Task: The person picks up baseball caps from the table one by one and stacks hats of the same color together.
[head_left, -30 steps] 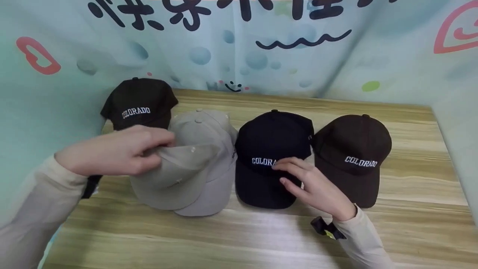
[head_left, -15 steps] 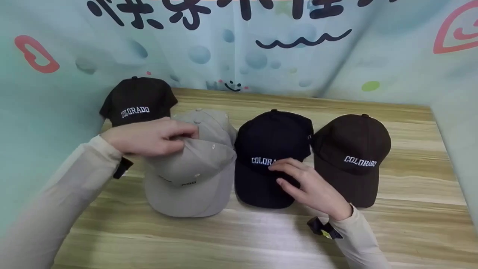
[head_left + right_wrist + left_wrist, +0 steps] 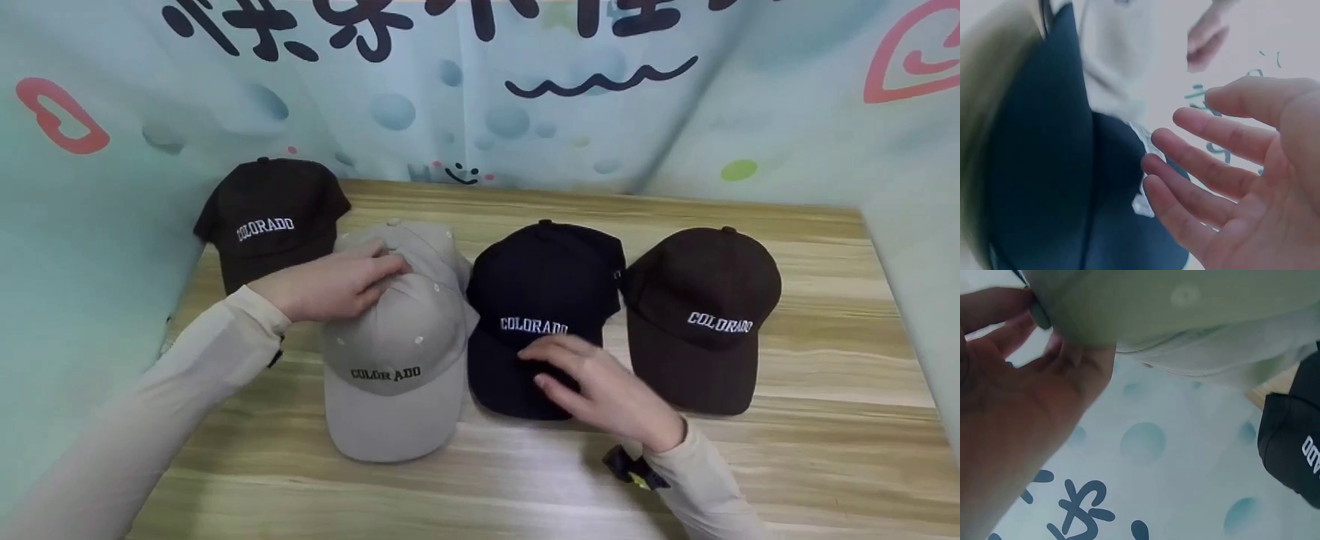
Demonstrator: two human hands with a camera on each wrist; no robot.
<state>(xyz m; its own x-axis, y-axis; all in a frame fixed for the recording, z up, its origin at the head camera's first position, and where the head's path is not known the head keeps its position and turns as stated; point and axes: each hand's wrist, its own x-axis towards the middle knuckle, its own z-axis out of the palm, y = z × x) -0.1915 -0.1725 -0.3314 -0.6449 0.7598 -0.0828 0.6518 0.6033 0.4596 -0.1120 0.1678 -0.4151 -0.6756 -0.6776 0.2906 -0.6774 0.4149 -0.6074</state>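
My left hand (image 3: 330, 283) pinches the crown of a light grey cap (image 3: 397, 420), which overlaps another grey cap (image 3: 420, 238) behind it. In the left wrist view, the fingers of the left hand (image 3: 1039, 377) hold the grey fabric (image 3: 1129, 309) by its edge. My right hand (image 3: 604, 386) hovers at the brim of the navy cap (image 3: 547, 270), its fingers spread and slightly bent. The right wrist view has that hand (image 3: 1230, 180) beside the navy cap (image 3: 1039, 157), gripping nothing; contact cannot be told.
A dark brown cap (image 3: 697, 277) lies right of the navy one. Another dark cap (image 3: 274, 199) stands at the back left, close to the left forearm. Under them is a wooden table (image 3: 832, 360), with a printed cloth (image 3: 360, 150) behind and at the sides.
The left hand has moved right with the grey cap, whose brim now points toward me with its lettering showing. The right hand has shifted slightly toward the navy cap's brim.
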